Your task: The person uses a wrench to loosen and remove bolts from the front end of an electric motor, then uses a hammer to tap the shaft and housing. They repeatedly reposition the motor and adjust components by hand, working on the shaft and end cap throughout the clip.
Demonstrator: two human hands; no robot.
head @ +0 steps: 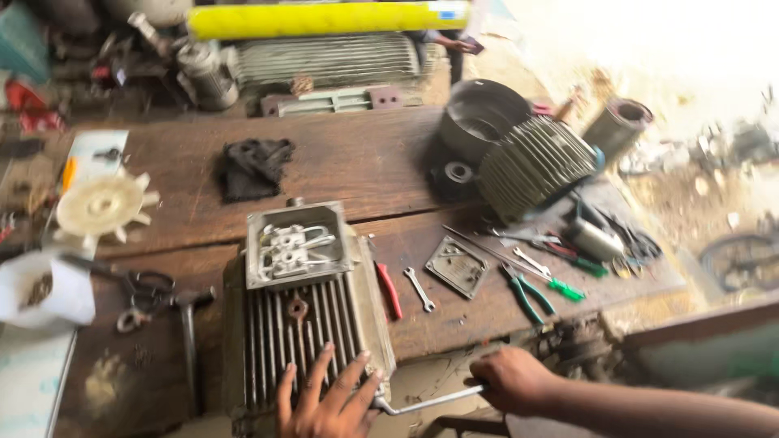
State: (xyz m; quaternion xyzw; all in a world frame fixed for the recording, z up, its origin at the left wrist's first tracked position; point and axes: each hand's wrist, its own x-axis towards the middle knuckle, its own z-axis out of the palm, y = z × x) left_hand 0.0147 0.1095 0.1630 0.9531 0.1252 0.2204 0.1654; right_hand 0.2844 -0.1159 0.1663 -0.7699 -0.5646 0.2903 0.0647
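Head view: left hand [329,397] lies flat, fingers spread open, on the ribbed top of a grey motor [300,316] at the near edge of the wooden table [357,154]. Right hand [511,379] is closed around a thin metal rod [426,401] that runs left to the motor's lower corner, just beside the left hand. Beyond the right hand: a small wrench [419,289], a red-handled tool [389,289], a square metal cover plate [458,265], green-handled pliers [527,293]. Farther off, a finned housing [535,165]. Left of the left hand, scissors [134,283] and a white fan [101,207].
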